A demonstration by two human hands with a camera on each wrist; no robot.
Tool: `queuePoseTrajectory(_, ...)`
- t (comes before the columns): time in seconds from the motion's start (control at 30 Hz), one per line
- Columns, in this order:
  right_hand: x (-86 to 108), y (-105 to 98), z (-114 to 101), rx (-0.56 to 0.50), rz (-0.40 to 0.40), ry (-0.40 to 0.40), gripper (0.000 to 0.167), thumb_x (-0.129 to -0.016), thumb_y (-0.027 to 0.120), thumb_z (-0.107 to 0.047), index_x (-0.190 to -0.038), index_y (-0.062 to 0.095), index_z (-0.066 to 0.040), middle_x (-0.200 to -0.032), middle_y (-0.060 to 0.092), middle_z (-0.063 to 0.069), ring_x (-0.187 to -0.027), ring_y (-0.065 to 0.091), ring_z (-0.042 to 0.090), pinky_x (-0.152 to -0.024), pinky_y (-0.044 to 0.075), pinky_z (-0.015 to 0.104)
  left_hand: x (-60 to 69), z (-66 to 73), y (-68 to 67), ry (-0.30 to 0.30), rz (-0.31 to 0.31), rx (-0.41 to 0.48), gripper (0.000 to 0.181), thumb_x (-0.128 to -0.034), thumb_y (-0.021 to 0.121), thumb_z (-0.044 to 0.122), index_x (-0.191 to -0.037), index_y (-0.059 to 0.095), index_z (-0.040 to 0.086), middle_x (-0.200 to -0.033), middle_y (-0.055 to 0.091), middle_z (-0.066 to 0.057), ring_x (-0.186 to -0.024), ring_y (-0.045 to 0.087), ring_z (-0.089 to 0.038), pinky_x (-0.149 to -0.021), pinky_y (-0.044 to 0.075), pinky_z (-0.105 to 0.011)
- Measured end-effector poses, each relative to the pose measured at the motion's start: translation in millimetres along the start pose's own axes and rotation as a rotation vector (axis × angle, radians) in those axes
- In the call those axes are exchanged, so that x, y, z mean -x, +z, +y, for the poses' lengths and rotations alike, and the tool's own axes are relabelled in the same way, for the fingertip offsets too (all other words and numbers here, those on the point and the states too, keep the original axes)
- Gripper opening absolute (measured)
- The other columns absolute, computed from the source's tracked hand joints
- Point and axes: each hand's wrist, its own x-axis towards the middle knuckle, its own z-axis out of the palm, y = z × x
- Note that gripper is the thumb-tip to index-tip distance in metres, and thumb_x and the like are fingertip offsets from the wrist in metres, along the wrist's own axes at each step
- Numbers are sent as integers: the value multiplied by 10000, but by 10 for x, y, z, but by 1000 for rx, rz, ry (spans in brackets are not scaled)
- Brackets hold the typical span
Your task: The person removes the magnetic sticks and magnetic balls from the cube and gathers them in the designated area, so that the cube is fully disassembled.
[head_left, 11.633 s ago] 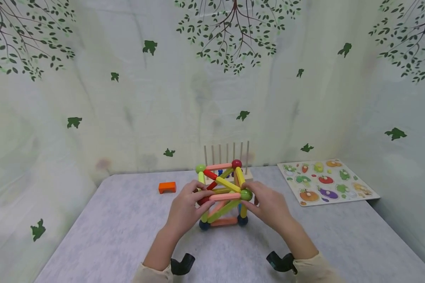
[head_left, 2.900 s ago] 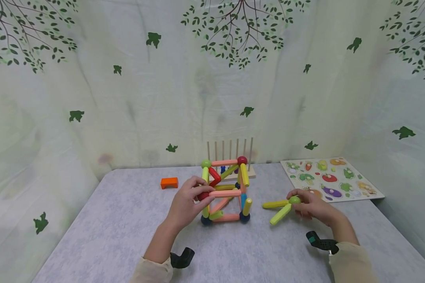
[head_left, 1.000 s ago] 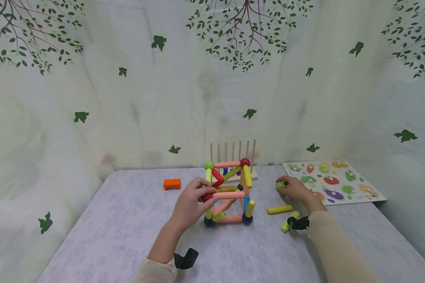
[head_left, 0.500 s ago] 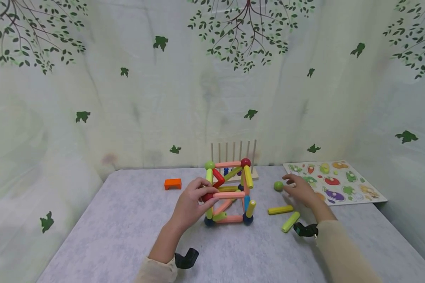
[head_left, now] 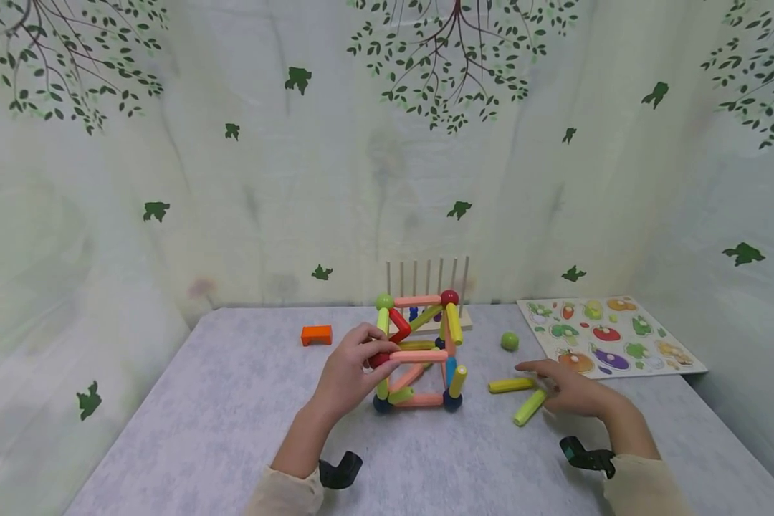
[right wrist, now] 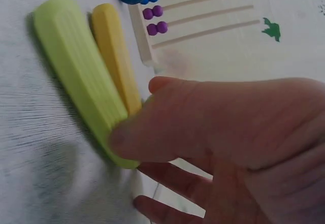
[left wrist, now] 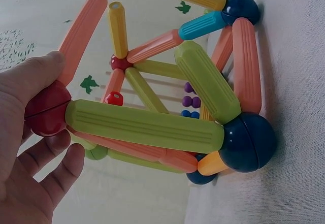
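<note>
Rod-and-ball frame is standing at lower centre of the head view; probably light and stiff but liable to pop apart. Left hand is pinching its red ball, likely the surest hold. Right hand, lower right, is poised over a loose green rod, fingers loosely extended.

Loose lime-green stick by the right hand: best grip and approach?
Probably pinch the lime-green stick across its middle, coming from above: it lies flat, long and narrow, with its middle uncovered. The yellow stick crowds its far end.
</note>
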Motion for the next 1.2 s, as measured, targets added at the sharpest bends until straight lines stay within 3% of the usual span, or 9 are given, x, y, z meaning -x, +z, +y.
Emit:
queuePoseTrajectory(0.23,-33,96,-13,28,-3,-20,696,-748,820,-129,-1389,571,-233,-1435,518,129,-1298,457,375,-1009,426,653,1,-7,9,6,3,-3,157,-847,807,193,-998,777,161,-1029,599,36,-860,521,-84,-690,534,-195)
queuePoseTrajectory(0.37,-94,164,-23,20,45,-41,552,-776,833,-185,-1287,646,-278,-1346,572,93,-1236,491,342,-988,446,629,-6,0,16,3,6,9,146,-849,806,204,-988,778,169,-1025,598,35,-850,522,-86,-690,537,-201)
queuePoseTrajectory(0.5,-157,238,-35,60,124,-31,367,-809,821,-187,-1148,696,-249,-1167,637,-2,-1083,536,213,-965,488,505,2,-6,23,8,9,4,148,-846,808,194,-988,778,169,-1020,599,39,-845,521,-81,-688,524,-179)
queuePoseTrajectory(0.67,-182,260,-76,89,168,29,292,-807,833,-202,-1054,677,-180,-998,636,-30,-908,540,140,-857,503,372,14,-17,33,34,15,-17,164,-838,815,185,-996,776,159,-1025,601,37,-855,518,-79,-683,520,-175)
queuePoseTrajectory(0.97,-7,102,28,87,101,166,470,-798,835,-275,-1185,602,-145,-992,623,43,-874,548,192,-784,515,384,8,-5,7,7,1,-7,141,-852,802,205,-986,775,170,-1026,600,39,-855,522,-83,-694,522,-180)
queuePoseTrajectory(1.2,197,-71,265,54,78,308,543,-780,837,-370,-1149,559,-86,-1011,633,89,-875,555,212,-754,507,377,1,-7,3,11,-2,-11,140,-851,803,205,-984,775,171,-1031,602,32,-857,523,-88,-692,522,-182)
